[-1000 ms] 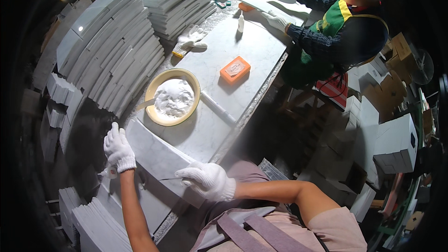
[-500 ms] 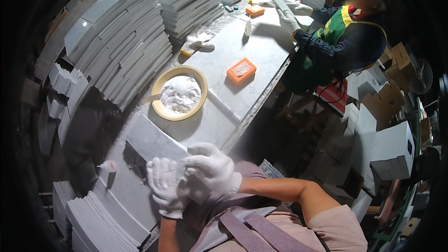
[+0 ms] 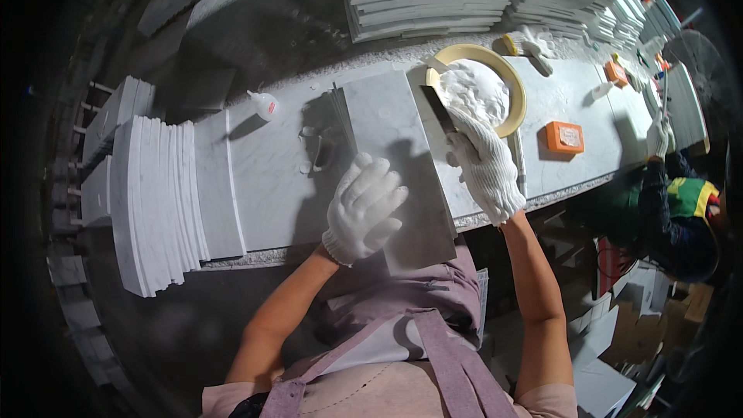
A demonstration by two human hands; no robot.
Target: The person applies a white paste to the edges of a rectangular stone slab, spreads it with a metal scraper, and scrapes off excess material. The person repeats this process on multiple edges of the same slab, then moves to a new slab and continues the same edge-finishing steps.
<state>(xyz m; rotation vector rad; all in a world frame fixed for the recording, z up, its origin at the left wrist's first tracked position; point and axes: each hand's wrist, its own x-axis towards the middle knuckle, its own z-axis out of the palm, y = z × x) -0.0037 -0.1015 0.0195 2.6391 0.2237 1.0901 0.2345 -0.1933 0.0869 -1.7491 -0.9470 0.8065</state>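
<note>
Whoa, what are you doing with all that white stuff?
The person's gloved right hand holds a dark blade by the bowl of white stuff. The gloved left hand is open over a pale slab. Another person is farther right, beside the same table.

Counting one bowl (image 3: pixel 518 97), two orange boxes (image 3: pixel 565 138) off to its right, one bottle (image 3: pixel 264 107) way over left, plus one dark blade (image 3: pixel 439 111) by its left side.
</note>
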